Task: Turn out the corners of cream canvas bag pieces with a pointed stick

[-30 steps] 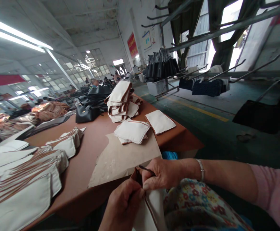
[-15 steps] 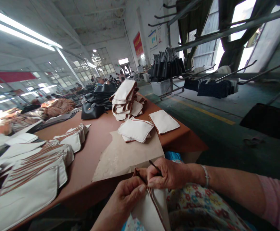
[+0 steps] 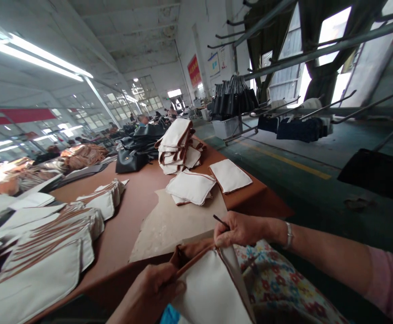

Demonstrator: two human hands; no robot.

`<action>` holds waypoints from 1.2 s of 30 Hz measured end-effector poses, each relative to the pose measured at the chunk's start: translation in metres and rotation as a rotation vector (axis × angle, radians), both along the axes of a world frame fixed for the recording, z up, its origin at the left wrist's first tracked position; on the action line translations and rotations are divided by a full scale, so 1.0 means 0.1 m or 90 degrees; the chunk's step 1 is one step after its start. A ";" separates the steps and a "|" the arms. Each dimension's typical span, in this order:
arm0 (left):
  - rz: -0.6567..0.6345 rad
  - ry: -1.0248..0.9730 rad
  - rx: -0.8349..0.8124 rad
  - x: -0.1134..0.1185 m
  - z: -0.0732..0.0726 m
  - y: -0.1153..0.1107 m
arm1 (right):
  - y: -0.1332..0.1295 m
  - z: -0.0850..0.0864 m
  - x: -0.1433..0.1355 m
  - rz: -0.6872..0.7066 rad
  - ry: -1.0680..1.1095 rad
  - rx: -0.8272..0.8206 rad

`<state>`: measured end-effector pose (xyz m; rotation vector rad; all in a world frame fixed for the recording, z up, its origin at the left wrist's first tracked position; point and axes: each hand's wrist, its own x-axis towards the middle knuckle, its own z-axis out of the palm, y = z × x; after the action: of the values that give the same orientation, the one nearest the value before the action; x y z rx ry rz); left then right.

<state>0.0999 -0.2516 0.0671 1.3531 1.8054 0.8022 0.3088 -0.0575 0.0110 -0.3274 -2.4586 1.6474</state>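
Note:
A white fabric pouch [image 3: 213, 288] with brown edging rests over my lap at the table's near edge, its brown-lined mouth spread apart. My left hand [image 3: 159, 283] is closed on the left end of that edging, thumb on the white face. At the other end of the mouth, my right hand [image 3: 235, 229] pinches the pouch's top corner. The same hand also holds a thin dark tool [image 3: 221, 221], whose end sticks out past the fingers; its kind does not show. Beyond the hands, similar white pieces [image 3: 191, 186] lie on a sheet of tan paper [image 3: 172, 225].
A tall stack of folded white pieces [image 3: 178, 144] stands farther back, beside black handbags [image 3: 132, 159]. Rows of white pieces [image 3: 44, 270] cover the left of the brown table [image 3: 125, 216]. One flat piece [image 3: 230, 175] lies near the right edge. A metal rack [image 3: 284, 63] with hanging bags stands right.
My hands, close together before, are now apart: the left has slid down-left along the edging, the right slightly up and right. The pouch's mouth and white face are spread wider.

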 end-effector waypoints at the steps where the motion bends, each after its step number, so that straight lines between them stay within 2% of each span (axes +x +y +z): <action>1: -0.011 0.036 0.029 0.03 0.03 0.03 | 0.03 0.07 -0.01 -0.019 0.014 0.054; 4: -0.080 0.135 0.099 0.15 0.13 0.18 | 0.00 0.37 -0.13 -0.052 0.122 0.180; 6: -0.124 0.169 0.098 0.22 0.19 0.30 | -0.13 0.53 -0.25 0.015 0.168 0.201; 8: -0.150 0.146 0.052 0.23 0.20 0.36 | -0.25 0.57 -0.36 0.089 0.136 0.209; 11: -0.173 0.072 -0.070 0.03 0.10 0.29 | -0.31 0.44 -0.44 0.086 0.051 0.143; 14: -0.176 -0.024 -0.178 -0.33 -0.08 0.05 | -0.18 0.24 -0.36 -0.016 0.059 -0.017; 16: -0.144 -0.113 -0.171 -0.52 -0.15 -0.12 | -0.04 0.10 -0.29 -0.088 0.048 -0.084; 18: -0.117 -0.195 -0.153 -0.60 -0.13 -0.22 | 0.06 -0.02 -0.25 -0.118 0.020 -0.070; 21: -0.107 -0.217 -0.095 -0.43 0.01 -0.16 | 0.07 -0.10 -0.30 -0.120 0.031 0.030; 23: -0.120 -0.161 -0.052 -0.19 0.12 -0.02 | -0.04 -0.03 -0.36 -0.120 0.064 0.063; 25: -0.099 -0.041 -0.012 0.05 0.21 0.14 | -0.19 0.09 -0.40 -0.080 0.095 0.002; 28: -0.042 0.037 0.022 0.27 0.25 0.25 | -0.37 0.20 -0.42 0.036 0.093 -0.161; 31: -0.037 -0.027 -0.016 0.24 0.16 0.19 | -0.41 0.14 -0.41 0.058 0.049 -0.204; 33: -0.055 -0.134 -0.063 0.15 0.03 0.12 | -0.40 0.04 -0.38 0.035 0.061 -0.182; 36: -0.042 -0.239 -0.060 0.06 -0.17 0.04 | -0.40 -0.02 -0.32 0.016 0.082 -0.121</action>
<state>0.1060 -0.2476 0.0497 1.1097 1.4786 0.8594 0.2764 -0.0974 0.0087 -0.2081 -2.2278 1.8554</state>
